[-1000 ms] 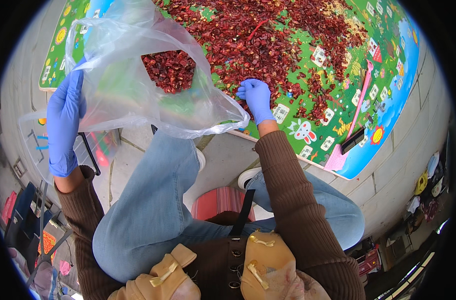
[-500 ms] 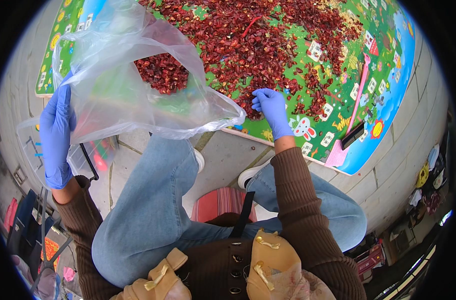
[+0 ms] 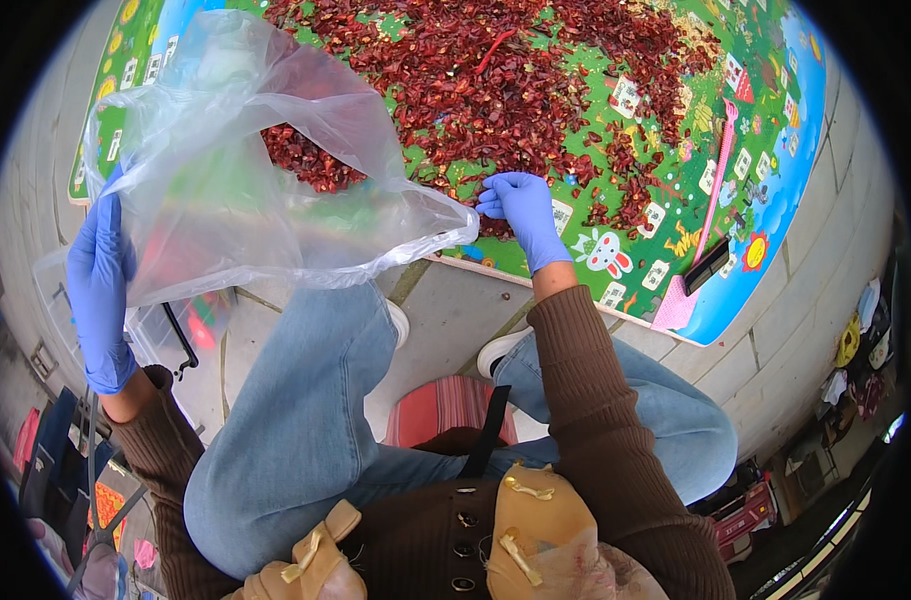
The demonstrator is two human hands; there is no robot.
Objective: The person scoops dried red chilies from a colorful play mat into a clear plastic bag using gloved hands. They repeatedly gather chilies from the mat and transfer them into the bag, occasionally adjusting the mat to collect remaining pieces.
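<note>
Thin, crinkled plastic bag [image 3: 240, 215] over near-left edge of table [image 3: 567, 264]; long axis left to right, tapered corner pointing right. Left hand [image 3: 100, 290] pinches left rim. Right hand [image 3: 527, 212] curled beside corner — gripping or not, cannot tell. Red chili flakes [image 3: 475, 115] show through bag — inside or behind, unclear.

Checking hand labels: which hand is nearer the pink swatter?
Right. The right hand is left of the swatter, near the right corner of the plastic bag; the left hand is farther left, gripping its left side.
</note>
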